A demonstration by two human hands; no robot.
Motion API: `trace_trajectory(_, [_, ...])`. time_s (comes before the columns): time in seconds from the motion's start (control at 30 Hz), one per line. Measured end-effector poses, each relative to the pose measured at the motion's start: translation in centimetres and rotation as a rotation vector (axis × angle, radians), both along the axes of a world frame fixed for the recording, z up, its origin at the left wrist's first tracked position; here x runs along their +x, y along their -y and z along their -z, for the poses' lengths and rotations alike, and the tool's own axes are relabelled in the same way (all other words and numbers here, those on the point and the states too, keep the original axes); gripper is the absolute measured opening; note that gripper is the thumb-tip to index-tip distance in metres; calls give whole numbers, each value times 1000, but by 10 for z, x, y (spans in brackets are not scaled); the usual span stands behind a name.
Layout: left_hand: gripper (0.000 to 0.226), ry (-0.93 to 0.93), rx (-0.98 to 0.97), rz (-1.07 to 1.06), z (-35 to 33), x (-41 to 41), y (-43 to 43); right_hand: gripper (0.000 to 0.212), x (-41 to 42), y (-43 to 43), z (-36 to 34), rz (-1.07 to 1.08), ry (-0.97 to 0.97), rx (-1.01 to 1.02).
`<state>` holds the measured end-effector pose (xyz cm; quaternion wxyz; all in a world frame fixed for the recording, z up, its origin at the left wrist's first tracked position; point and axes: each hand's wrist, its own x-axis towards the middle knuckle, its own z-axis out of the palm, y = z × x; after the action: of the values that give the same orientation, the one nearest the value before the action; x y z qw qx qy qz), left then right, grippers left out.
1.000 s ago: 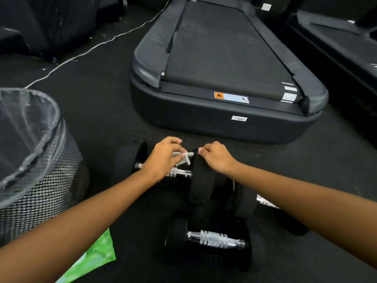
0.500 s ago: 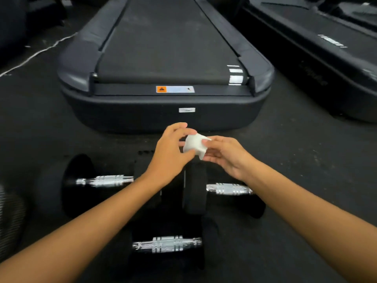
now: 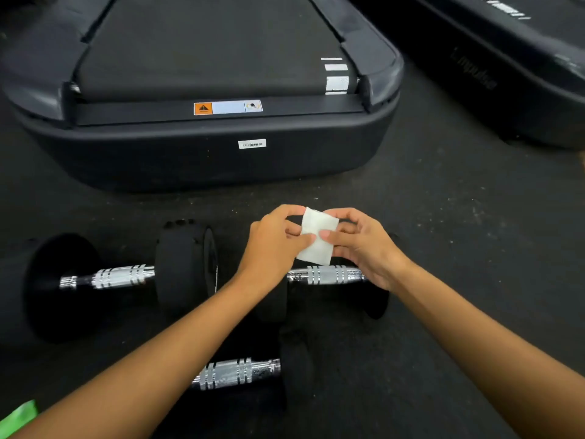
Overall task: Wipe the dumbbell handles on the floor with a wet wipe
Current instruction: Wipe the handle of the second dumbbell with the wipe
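wet wipe (image 3: 317, 238): folded, white, held above the right dumbbell handle (image 3: 327, 275), not touching it | your left hand (image 3: 274, 245) pinches its left edge | your right hand (image 3: 364, 245) pinches its right edge | three dumbbells lie on the floor (image 3: 459, 248) before the treadmill (image 3: 202, 147)

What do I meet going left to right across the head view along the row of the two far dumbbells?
Left dumbbell handle → left hand → wet wipe, pinched by both hands → right hand. The right dumbbell handle lies below the wipe and hands, so it has no clear slot.
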<state>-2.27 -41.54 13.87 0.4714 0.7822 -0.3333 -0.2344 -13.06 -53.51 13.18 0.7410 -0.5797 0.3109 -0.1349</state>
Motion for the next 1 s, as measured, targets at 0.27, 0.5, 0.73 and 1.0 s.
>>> trace_trajectory(0.27, [22,419,-79,36,20,12,-23,26,8,0,45,-87,-261,-404])
trace_trajectory(0.5, [38,540,156,101,54,5,-27,26,17,-23,67,-80,-399,-750])
trace_trajectory(0.73, [42,473,118,10,66,-8,-23,35,11,-31,87,-37,-360,-1297])
trace_trajectory(1.0, [57,541,92,-6,73,-7,-24,34,2,-40,105,-162,-279,-1493])
